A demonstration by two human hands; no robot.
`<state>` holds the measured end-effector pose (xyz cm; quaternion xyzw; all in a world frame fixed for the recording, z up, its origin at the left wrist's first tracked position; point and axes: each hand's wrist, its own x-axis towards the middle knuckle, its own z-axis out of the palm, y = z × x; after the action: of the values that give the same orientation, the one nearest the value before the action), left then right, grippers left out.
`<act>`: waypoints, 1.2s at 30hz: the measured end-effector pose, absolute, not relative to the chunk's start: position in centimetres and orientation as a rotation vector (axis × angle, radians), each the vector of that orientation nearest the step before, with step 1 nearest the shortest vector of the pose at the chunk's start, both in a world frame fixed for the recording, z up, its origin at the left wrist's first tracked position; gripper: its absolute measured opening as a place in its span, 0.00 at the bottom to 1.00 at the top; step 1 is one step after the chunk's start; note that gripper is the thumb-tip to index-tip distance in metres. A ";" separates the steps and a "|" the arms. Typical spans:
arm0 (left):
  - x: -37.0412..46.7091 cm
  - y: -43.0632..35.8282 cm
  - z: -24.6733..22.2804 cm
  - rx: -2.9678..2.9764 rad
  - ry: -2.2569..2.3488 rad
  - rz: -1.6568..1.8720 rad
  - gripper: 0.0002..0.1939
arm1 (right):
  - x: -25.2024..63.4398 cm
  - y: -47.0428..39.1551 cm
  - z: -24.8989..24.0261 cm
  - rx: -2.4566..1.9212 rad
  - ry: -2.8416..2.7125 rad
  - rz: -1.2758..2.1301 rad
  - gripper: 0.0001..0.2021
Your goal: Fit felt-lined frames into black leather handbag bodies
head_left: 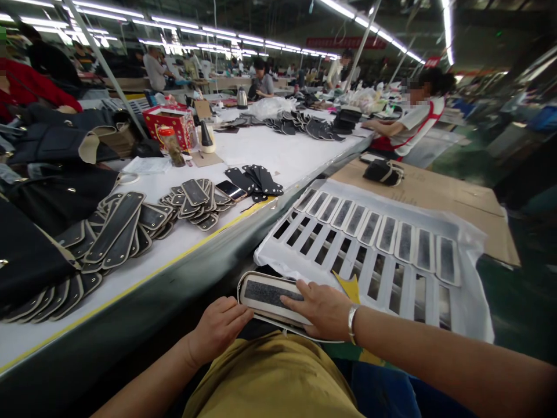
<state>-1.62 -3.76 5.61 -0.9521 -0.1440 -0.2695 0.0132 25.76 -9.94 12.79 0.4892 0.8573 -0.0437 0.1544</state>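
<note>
An oblong bag piece [267, 293], with a dark grey felt-like middle and a cream border, lies in front of my body. A thin raised edging runs around its left end. My left hand [221, 325] is closed at that end, its thumb and fingers pinched at the edging; what lies between the fingertips is partly hidden. My right hand [322, 310] lies over the right end of the piece, fingers spread and pressing flat on it. That end is covered by the hand. Beside the right wrist is a yellow scrap [349, 285].
To the right, similar oblong pieces [404, 241] lie in a row on a white slotted rack [348, 255], with cardboard [448, 191] behind. Dark strap pieces [117, 229], a phone [231, 190] and a jar [172, 145] occupy the left table [195, 249]. A co-worker [413, 122] sits at far right.
</note>
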 end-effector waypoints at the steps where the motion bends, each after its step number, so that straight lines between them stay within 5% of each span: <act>1: -1.6 -3.7 5.6 -2.972 -0.445 -0.832 0.09 | 25.9 -9.9 12.9 1.370 2.477 -0.167 0.35; 36: -0.6 -2.4 7.6 -3.195 -0.285 -0.766 0.09 | 26.1 -7.9 12.1 1.398 2.445 -0.490 0.37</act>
<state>-0.59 -2.35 7.55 -0.9658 -0.0863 -0.2316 -0.0781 26.09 -7.94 12.06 0.4841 0.8467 -0.1697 0.1411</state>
